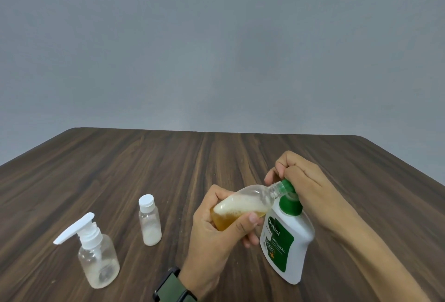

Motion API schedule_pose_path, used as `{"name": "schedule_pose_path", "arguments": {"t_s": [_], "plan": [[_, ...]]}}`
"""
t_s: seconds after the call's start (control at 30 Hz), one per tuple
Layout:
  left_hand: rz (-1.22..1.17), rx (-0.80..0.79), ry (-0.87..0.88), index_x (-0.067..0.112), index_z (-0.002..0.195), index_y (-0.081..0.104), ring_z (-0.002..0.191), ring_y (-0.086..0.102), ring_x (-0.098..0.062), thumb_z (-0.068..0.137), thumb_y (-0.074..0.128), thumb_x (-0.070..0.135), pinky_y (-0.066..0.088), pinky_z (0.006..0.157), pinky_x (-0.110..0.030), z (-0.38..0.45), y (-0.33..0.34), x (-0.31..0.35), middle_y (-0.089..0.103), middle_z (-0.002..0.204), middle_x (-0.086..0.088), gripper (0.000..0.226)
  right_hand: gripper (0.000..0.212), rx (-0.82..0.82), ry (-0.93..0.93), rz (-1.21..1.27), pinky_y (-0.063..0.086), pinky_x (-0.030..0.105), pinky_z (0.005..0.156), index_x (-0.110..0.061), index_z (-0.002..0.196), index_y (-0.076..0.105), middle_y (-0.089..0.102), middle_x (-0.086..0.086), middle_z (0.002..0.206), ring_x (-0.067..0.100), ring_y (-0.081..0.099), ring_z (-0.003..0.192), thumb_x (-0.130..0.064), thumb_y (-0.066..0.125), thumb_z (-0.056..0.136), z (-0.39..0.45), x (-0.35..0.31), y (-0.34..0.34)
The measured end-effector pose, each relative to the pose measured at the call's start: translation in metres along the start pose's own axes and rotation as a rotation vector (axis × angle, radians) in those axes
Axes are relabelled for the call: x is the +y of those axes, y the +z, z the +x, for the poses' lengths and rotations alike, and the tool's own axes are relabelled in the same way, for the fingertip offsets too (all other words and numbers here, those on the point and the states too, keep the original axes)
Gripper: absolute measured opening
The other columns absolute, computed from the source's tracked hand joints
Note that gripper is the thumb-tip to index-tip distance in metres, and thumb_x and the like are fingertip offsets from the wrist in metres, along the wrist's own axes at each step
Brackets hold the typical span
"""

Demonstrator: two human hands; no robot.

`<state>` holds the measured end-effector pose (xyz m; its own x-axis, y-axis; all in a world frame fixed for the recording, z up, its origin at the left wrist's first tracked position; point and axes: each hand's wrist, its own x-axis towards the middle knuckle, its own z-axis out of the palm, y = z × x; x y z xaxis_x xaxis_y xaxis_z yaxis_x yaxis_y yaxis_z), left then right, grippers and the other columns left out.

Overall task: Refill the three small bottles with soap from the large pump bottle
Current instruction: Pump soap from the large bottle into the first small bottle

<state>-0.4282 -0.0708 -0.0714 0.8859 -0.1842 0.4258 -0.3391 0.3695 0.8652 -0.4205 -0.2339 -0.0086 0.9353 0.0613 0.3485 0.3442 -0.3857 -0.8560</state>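
My left hand [216,236] grips a small clear bottle [243,205], tilted with its open neck against the green pump nozzle. Amber soap and white foam fill its lower half. My right hand [301,178] is closed over the green pump head of the large white pump bottle [286,241], which stands on the table at the right. A second small clear bottle with a white flip cap [149,220] stands upright left of centre, a little white foam at its bottom. A third small clear bottle with a white pump top [96,256] stands at the near left.
Everything rests on a dark wood-grain table [168,169] whose far edge meets a plain grey wall. A watch with a green strap [173,287] sits on my left wrist.
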Motion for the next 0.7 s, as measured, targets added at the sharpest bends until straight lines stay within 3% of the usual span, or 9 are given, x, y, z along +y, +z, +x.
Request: {"name": "schedule_pose_path", "arguments": {"t_s": [0.07, 0.17, 0.3, 0.47, 0.7], "plan": [[0.0, -0.012, 0.006, 0.019, 0.077, 0.059, 0.05, 0.064, -0.023, 0.053, 0.085, 0.043, 0.05, 0.044, -0.026, 0.001, 0.0, 0.001, 0.07, 0.076, -0.021, 0.043, 0.018, -0.028, -0.012, -0.029, 0.043, 0.029, 0.064, -0.015, 0.069, 0.048, 0.066, 0.007, 0.081, 0.01, 0.055, 0.067, -0.023, 0.037, 0.08, 0.003, -0.004, -0.003], [0.0, -0.005, 0.001, 0.014, 0.081, 0.057, 0.05, 0.064, -0.022, 0.051, 0.085, 0.046, 0.05, 0.044, -0.025, 0.001, 0.0, 0.003, 0.07, 0.077, -0.021, 0.052, 0.025, -0.024, -0.015, -0.05, 0.043, 0.028, 0.064, -0.013, 0.07, 0.049, 0.066, 0.01, 0.084, 0.011, 0.054, 0.068, -0.009, 0.037, 0.092, 0.004, -0.005, -0.004], [0.02, 0.0, -0.006, 0.015, 0.081, 0.058, 0.05, 0.064, -0.022, 0.055, 0.084, 0.042, 0.051, 0.044, -0.025, 0.0, -0.001, 0.0, 0.07, 0.076, -0.02, 0.046, 0.018, 0.01, 0.006, 0.001, 0.042, 0.028, 0.059, -0.018, 0.066, 0.046, 0.066, 0.01, 0.081, 0.008, 0.053, 0.061, -0.023, 0.037, 0.081, -0.001, 0.004, 0.004], [0.019, -0.016, -0.029, 0.022, 0.076, 0.06, 0.051, 0.064, -0.022, 0.053, 0.085, 0.044, 0.05, 0.045, -0.026, 0.0, 0.0, 0.0, 0.071, 0.079, -0.021, 0.04, 0.018, 0.009, 0.021, 0.001, 0.044, 0.034, 0.063, -0.014, 0.068, 0.047, 0.066, 0.008, 0.078, 0.012, 0.055, 0.065, -0.026, 0.036, 0.076, 0.0, 0.0, 0.001], [0.028, -0.012, -0.025, 0.022, 0.075, 0.061, 0.051, 0.064, -0.019, 0.051, 0.085, 0.042, 0.051, 0.045, -0.025, 0.0, 0.002, 0.002, 0.072, 0.077, -0.014, 0.039, 0.022, 0.017, 0.007, -0.028, 0.044, 0.032, 0.065, -0.008, 0.072, 0.049, 0.067, 0.01, 0.081, 0.01, 0.056, 0.067, -0.014, 0.037, 0.09, 0.003, -0.002, -0.001]]}}
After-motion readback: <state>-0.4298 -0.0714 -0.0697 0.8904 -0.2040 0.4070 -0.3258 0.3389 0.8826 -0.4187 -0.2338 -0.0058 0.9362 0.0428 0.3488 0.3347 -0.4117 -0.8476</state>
